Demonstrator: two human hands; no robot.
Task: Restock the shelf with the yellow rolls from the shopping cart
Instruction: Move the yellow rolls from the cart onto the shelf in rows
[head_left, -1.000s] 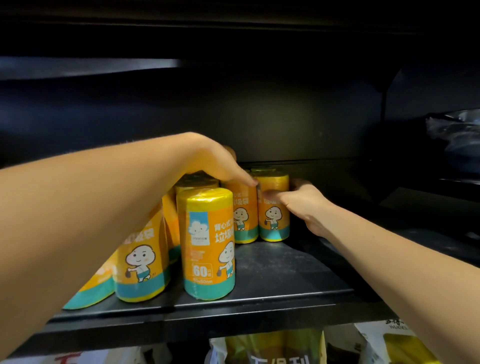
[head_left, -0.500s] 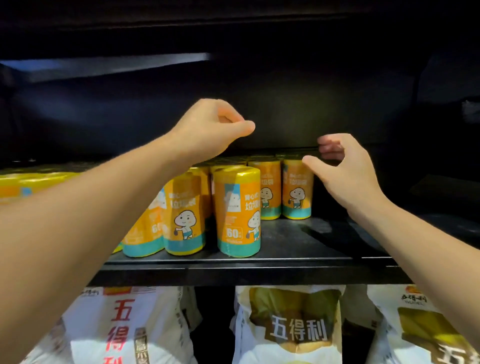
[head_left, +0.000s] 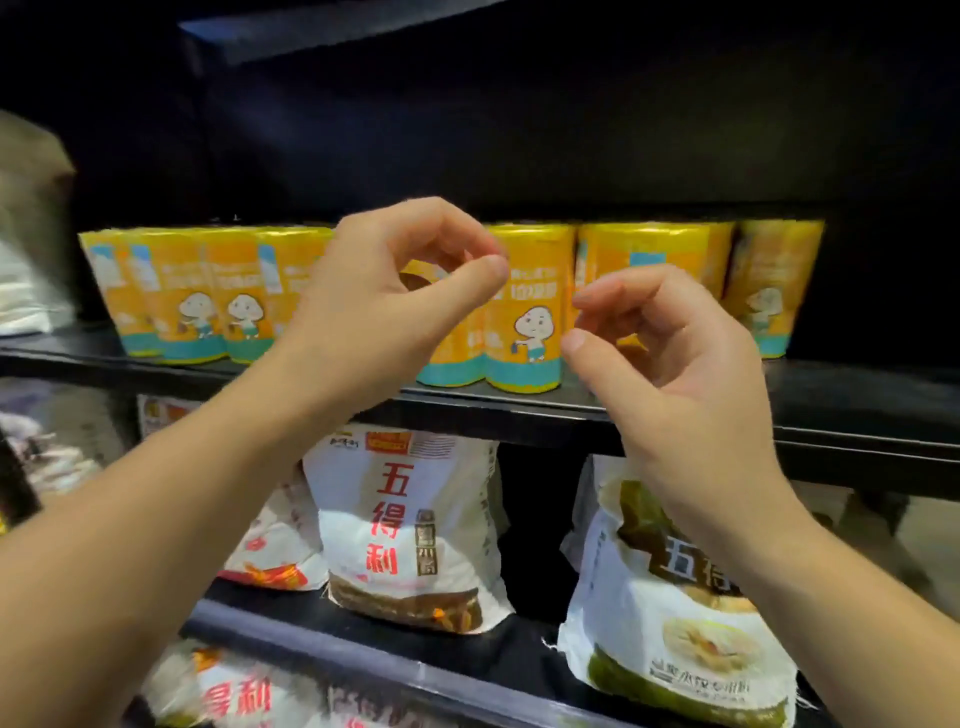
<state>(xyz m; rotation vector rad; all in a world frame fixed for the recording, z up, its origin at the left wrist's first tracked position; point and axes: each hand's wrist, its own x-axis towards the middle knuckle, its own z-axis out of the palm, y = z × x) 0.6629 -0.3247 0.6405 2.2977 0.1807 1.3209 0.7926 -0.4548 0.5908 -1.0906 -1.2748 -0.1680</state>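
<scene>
Scene: store shelving, dark back wall, seen from the head camera; the edges of the picture are blurred.
Yellow rolls (head_left: 524, 312): standing upright in a row on the shelf (head_left: 857, 405), packed side by side and touching. Orange-yellow wrap, teal band at the bottom, cartoon figure on the front.
Roll spread: one cluster at the left end, a few in the middle partly behind the hands, more at the right end. Front ones sit close to the shelf edge.
Left hand (head_left: 395, 291): raised in front of the middle rolls, released. Fingers loosely curled, thumb tip and forefinger tip nearly meeting, nothing between them. Whether it touches a roll: cannot tell; it looks to be in front of them.
Right hand (head_left: 675, 364): raised just right of the left hand, released. Fingers loosely curled, thumb apart from the fingers, nothing held. It overlaps the rolls behind it.
Hands to each other: near, not touching.
Lower shelf (head_left: 291, 631): black, under the roll shelf, carries bags.
White bag (head_left: 410, 525): upright, red characters down the front, brown print at the bottom, below the left hand.
Green-printed bag (head_left: 670, 623): white with green print, right of the white bag, gap between them, partly behind the right forearm.
More bags (head_left: 234, 696): red-lettered, bottom left, blurred.
</scene>
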